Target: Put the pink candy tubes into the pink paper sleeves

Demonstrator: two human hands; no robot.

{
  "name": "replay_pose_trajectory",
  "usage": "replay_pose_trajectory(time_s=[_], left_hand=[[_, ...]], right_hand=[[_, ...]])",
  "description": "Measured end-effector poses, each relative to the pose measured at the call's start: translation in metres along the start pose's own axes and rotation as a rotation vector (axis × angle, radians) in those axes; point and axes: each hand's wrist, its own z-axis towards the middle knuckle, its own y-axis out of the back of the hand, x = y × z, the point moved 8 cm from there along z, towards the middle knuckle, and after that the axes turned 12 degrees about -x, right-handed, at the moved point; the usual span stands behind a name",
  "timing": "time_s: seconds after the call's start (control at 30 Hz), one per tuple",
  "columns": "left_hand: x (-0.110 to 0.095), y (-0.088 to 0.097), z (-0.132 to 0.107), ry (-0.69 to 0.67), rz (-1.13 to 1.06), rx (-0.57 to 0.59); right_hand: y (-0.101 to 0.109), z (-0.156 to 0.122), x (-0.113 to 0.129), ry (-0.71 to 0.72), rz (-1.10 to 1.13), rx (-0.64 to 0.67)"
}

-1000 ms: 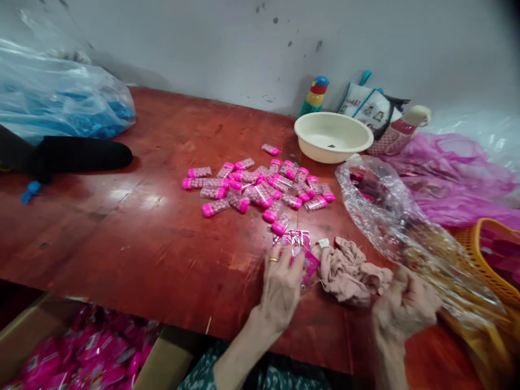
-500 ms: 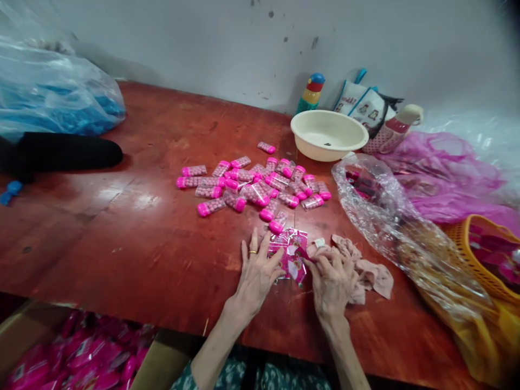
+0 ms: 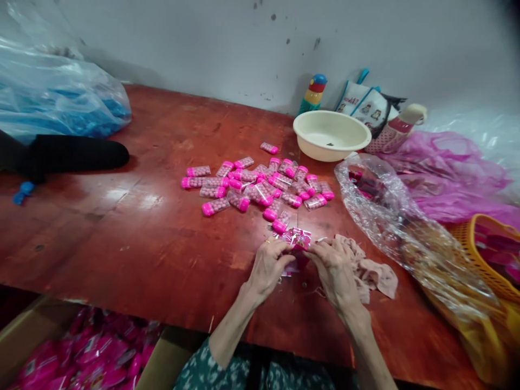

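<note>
A shiny pink printed plastic wrapper point(image 3: 300, 238) is pinched between my two hands near the table's front. My left hand point(image 3: 268, 265), with a ring on one finger, has its thumb and fingers closed on the wrapper's left side. On the right side, my right hand point(image 3: 331, 265) grips it with fingers bent. Part of the wrapper is hidden under the hands. Just beyond lies a loose pile of small clear tubes with pink caps point(image 3: 258, 193), filled with pale pink beads. A crumpled pinkish cloth point(image 3: 377, 276) rests beside my right hand.
A cream basin point(image 3: 331, 132) stands by the wall near a colourful bottle point(image 3: 313, 95). Plastic bags point(image 3: 455, 168) and an orange basket point(image 3: 467, 235) crowd the right. A blue-filled bag point(image 3: 81, 103) and black object point(image 3: 81, 151) lie left. A carton of pink packs point(image 3: 93, 352) sits below.
Both hands have closed on the wrapper, which lay flat under spread left fingers before. It is now bunched up and its far edge is raised. The view has shifted slightly.
</note>
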Motion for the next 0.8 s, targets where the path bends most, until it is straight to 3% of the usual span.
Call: replay_pose_trajectory(time_s=[0.2, 0.37, 0.67, 0.8], left_hand=[[0.022, -0.005, -0.007, 0.146, 0.032, -0.061], [0.024, -0.006, -0.008, 0.143, 0.099, -0.065], [0.016, -0.003, -0.011, 0.013, 0.248, -0.069], [0.014, 0.005, -0.007, -0.009, 0.264, -0.122]], right_hand=[[-0.024, 0.004, -0.013, -0.047, 0.036, -0.042], [-0.031, -0.001, -0.019, -0.095, 0.066, -0.1], [0.001, 0.003, -0.038, -0.234, 0.123, -0.24], [0.009, 0.008, -0.036, -0.247, 0.199, -0.191]])
